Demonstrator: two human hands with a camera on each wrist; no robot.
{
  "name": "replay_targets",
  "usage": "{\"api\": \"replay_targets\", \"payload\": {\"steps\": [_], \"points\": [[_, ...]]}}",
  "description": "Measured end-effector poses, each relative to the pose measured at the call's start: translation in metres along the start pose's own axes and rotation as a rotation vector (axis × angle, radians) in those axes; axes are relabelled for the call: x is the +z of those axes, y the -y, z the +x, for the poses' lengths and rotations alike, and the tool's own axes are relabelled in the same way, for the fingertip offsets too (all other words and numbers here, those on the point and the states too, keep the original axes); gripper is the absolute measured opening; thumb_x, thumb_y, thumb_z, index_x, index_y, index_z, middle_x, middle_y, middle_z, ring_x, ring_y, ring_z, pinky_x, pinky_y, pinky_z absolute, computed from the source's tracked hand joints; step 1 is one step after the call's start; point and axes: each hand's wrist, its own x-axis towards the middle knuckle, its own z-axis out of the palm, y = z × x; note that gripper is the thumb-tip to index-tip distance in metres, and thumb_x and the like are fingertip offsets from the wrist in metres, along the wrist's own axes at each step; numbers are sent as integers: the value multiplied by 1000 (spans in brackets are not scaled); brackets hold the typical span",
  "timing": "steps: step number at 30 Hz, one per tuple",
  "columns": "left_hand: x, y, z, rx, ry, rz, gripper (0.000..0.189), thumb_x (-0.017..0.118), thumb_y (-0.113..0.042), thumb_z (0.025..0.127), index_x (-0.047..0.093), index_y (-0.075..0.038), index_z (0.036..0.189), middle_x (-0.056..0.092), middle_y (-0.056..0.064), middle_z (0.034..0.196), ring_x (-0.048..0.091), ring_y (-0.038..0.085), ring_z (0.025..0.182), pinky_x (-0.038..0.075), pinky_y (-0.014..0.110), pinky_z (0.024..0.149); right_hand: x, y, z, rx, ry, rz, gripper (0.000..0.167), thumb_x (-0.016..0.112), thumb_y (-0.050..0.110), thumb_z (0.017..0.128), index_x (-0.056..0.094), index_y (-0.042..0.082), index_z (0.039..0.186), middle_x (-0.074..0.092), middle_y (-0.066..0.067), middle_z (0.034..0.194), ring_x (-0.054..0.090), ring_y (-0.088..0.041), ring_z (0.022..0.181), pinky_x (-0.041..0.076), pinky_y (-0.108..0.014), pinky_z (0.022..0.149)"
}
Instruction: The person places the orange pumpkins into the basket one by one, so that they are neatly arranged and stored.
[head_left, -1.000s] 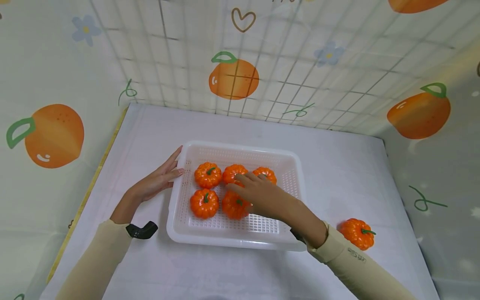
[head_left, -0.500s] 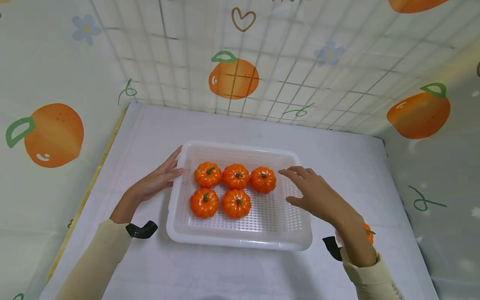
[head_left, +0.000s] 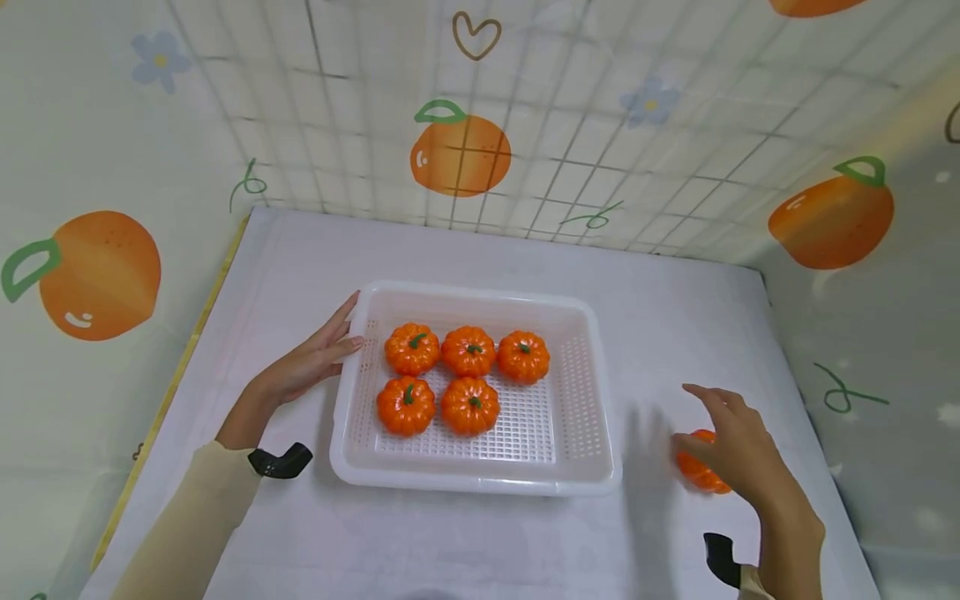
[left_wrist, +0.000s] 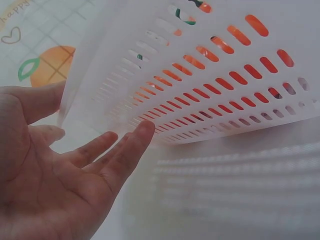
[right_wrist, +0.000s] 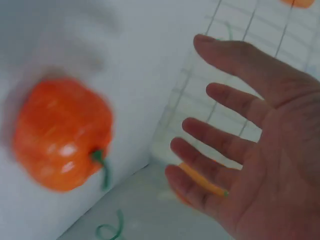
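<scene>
A white plastic basket (head_left: 480, 485) with perforated walls holds several small orange toy pumpkins with green stems, among them a front-left pumpkin (head_left: 406, 407) and a back-right pumpkin (head_left: 523, 357). At its left side, my left hand (head_left: 311, 362) touches the rim with extended, relaxed fingers; the left wrist view has the fingertips (left_wrist: 146, 129) by the slotted outer wall. One more pumpkin (head_left: 701, 477) lies on the table right of the basket. Above it hovers my right hand (head_left: 738, 446), fingers spread, partly covering it in the head view. The right wrist view shows this pumpkin (right_wrist: 62, 135) apart from the open palm (right_wrist: 280, 155).
The basket stands on a table (head_left: 480, 550) covered in pale cloth. A printed curtain (head_left: 585, 150) with oranges and grid lines rises behind the table and along both sides. Black bands sit at both wrists, the left band (head_left: 281, 461) beside a beige sleeve (head_left: 187, 517).
My right hand has moved from over the pumpkins in the basket, out past its right wall, to the lone pumpkin. The left hand has stayed at the rim. The head view has shifted slightly.
</scene>
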Motion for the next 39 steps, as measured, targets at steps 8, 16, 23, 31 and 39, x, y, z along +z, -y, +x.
{"api": "replay_targets", "payload": {"steps": [8,16,23,31,39], "points": [[0,1,0,2,6,-3,76,53,-27,104,2,-48,157,2,0,166,25,33,147,34,58,110,13,-37,-14,203,62,49,85,73,35,90,29,-3,151,17,-45,143,26,-67,120,38,-80,82],[0,0,-1,-2,4,-4,75,52,-27,105,3,-49,157,2,0,166,24,32,147,34,58,110,29,-50,-11,376,116,97,94,76,36,88,20,-4,154,15,-45,141,31,-64,118,42,-73,88],[0,0,-1,8,7,10,75,51,-29,105,1,-47,157,0,3,166,22,35,147,32,60,110,34,-54,-8,375,108,86,92,76,33,88,22,-7,151,22,-44,136,34,-62,116,42,-72,90],[-1,2,-1,11,8,16,75,51,-29,105,0,-46,158,-1,4,166,22,36,147,33,60,110,34,-54,-5,384,112,85,88,76,27,88,24,-6,151,24,-44,134,34,-62,115,42,-72,90],[-1,1,0,9,7,9,76,52,-28,104,1,-47,158,2,2,166,25,34,146,35,60,109,26,-46,-5,313,95,74,84,75,22,88,25,-8,149,25,-44,134,34,-62,115,42,-72,89]]}}
